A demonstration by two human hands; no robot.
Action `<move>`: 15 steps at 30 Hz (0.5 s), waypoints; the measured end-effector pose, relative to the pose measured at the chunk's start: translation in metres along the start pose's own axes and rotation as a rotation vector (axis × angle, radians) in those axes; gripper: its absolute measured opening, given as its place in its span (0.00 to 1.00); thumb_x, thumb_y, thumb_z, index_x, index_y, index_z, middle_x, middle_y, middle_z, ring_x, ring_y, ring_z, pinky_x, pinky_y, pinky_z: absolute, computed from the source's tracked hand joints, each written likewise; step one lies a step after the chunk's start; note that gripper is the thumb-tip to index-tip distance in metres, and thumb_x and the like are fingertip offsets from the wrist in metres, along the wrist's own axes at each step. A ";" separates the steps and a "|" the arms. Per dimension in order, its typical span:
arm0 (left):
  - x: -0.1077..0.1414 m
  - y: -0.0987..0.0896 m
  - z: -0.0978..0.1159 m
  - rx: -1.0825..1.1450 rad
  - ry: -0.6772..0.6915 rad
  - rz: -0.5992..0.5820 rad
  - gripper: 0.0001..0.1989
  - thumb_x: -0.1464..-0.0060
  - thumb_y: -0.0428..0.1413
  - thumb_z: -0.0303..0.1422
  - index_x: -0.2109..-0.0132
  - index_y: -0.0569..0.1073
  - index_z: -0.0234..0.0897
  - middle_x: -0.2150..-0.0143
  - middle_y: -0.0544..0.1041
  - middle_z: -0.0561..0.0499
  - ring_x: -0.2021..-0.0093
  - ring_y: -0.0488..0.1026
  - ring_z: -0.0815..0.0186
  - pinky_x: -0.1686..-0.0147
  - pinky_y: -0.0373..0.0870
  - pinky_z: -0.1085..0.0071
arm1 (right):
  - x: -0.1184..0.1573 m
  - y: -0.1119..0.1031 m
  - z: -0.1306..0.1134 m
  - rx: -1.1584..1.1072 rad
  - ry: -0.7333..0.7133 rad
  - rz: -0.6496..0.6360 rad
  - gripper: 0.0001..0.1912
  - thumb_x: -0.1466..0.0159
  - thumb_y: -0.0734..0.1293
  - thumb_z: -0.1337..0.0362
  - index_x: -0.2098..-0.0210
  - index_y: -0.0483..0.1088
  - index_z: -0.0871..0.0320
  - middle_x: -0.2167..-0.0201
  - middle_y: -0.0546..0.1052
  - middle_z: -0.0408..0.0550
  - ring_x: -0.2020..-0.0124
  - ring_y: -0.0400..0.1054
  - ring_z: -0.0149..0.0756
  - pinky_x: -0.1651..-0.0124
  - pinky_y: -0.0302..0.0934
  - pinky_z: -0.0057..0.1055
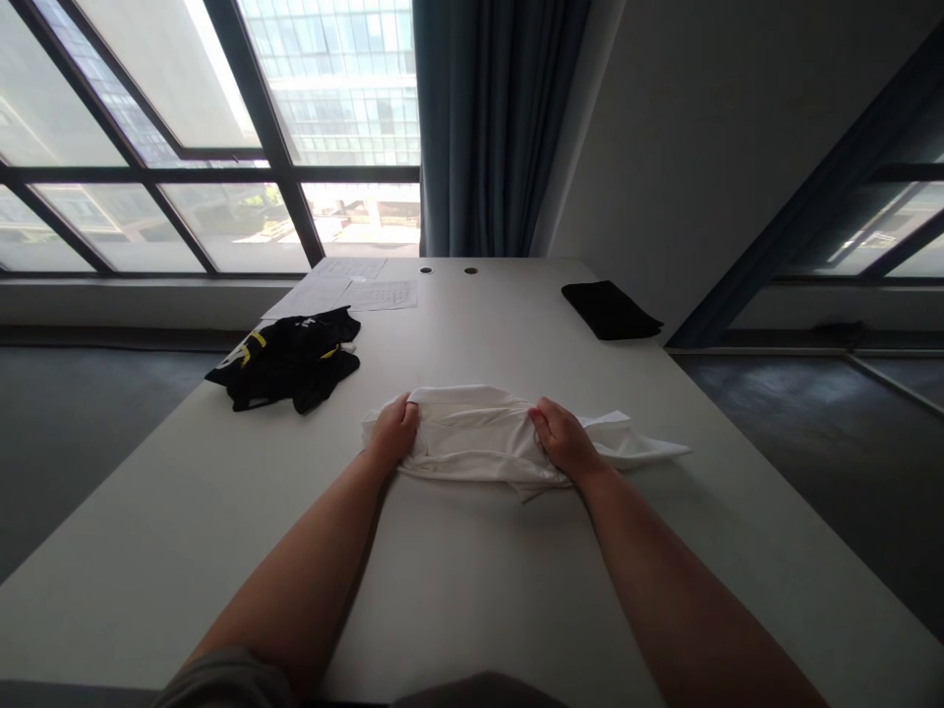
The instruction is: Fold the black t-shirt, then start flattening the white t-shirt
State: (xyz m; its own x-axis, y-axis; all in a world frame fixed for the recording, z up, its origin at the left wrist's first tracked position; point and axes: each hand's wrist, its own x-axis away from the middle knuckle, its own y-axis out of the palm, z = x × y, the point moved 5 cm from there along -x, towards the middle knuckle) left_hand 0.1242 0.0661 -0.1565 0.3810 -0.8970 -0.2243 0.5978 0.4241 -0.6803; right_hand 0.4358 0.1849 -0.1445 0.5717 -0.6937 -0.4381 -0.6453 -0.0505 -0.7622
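A white garment (472,433), bunched into a wide band, is stretched between my two hands over the white table (457,570). My left hand (396,430) is closed around its left end, thumb on top. Gripping the cloth toward the right is my right hand (564,436), also closed with the thumb uppermost. Past the right hand, a loose part of the garment trails to a point on the table. A small corner hangs below the near edge. The fingers under the cloth are hidden, and the kind of garment cannot be made out.
A crumpled black garment with yellow marks (295,359) lies at the left table edge. Behind it are printed paper sheets (376,294). A folded black cloth (611,310) rests at the right edge. Two round cable holes sit near the far edge, before a blue curtain (494,128).
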 end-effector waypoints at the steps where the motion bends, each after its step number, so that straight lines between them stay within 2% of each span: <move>1: 0.000 0.000 0.001 -0.008 0.000 -0.005 0.16 0.33 0.42 0.36 0.59 0.74 0.42 0.59 0.81 0.46 0.56 0.76 0.58 0.53 0.69 0.66 | -0.001 -0.002 0.002 0.026 -0.004 0.015 0.22 0.23 0.54 0.50 0.70 0.58 0.54 0.72 0.69 0.47 0.70 0.61 0.35 0.63 0.54 0.31; 5: 0.002 -0.001 0.004 -0.072 -0.018 -0.024 0.13 0.35 0.43 0.32 0.61 0.72 0.42 0.61 0.79 0.47 0.59 0.74 0.60 0.56 0.67 0.67 | -0.005 -0.010 -0.005 0.185 -0.059 0.122 0.20 0.23 0.58 0.53 0.70 0.62 0.55 0.71 0.71 0.49 0.66 0.64 0.38 0.58 0.59 0.34; 9: 0.005 -0.004 0.006 -0.168 -0.099 0.004 0.10 0.34 0.45 0.30 0.59 0.70 0.43 0.61 0.79 0.48 0.58 0.75 0.59 0.57 0.65 0.68 | 0.000 -0.017 -0.043 0.252 -0.156 0.302 0.12 0.25 0.63 0.60 0.62 0.73 0.58 0.53 0.75 0.57 0.49 0.68 0.44 0.42 0.65 0.42; 11: 0.006 -0.006 0.006 -0.189 -0.137 0.025 0.09 0.32 0.45 0.32 0.57 0.70 0.45 0.61 0.78 0.49 0.57 0.75 0.59 0.58 0.64 0.68 | 0.005 -0.009 -0.062 0.193 -0.221 0.261 0.11 0.25 0.61 0.65 0.54 0.76 0.57 0.46 0.74 0.58 0.42 0.67 0.44 0.36 0.64 0.44; 13: 0.007 -0.007 0.005 -0.173 -0.149 0.052 0.09 0.31 0.44 0.34 0.56 0.69 0.46 0.61 0.78 0.49 0.57 0.75 0.58 0.59 0.63 0.68 | 0.009 0.007 -0.073 0.131 -0.250 0.119 0.14 0.26 0.62 0.65 0.46 0.76 0.57 0.40 0.73 0.58 0.37 0.66 0.44 0.32 0.63 0.45; 15: 0.007 -0.009 0.003 -0.138 -0.145 0.092 0.10 0.31 0.44 0.36 0.57 0.69 0.46 0.61 0.78 0.49 0.58 0.75 0.58 0.59 0.63 0.67 | 0.012 0.026 -0.072 0.111 -0.215 -0.053 0.22 0.29 0.68 0.60 0.37 0.73 0.57 0.35 0.70 0.59 0.34 0.65 0.48 0.30 0.62 0.48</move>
State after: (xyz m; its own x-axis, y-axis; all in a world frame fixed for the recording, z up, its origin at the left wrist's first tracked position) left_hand 0.1236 0.0569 -0.1500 0.5329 -0.8237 -0.1936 0.4574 0.4730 -0.7530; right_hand 0.3895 0.1234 -0.1350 0.7054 -0.5231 -0.4783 -0.5587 0.0049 -0.8293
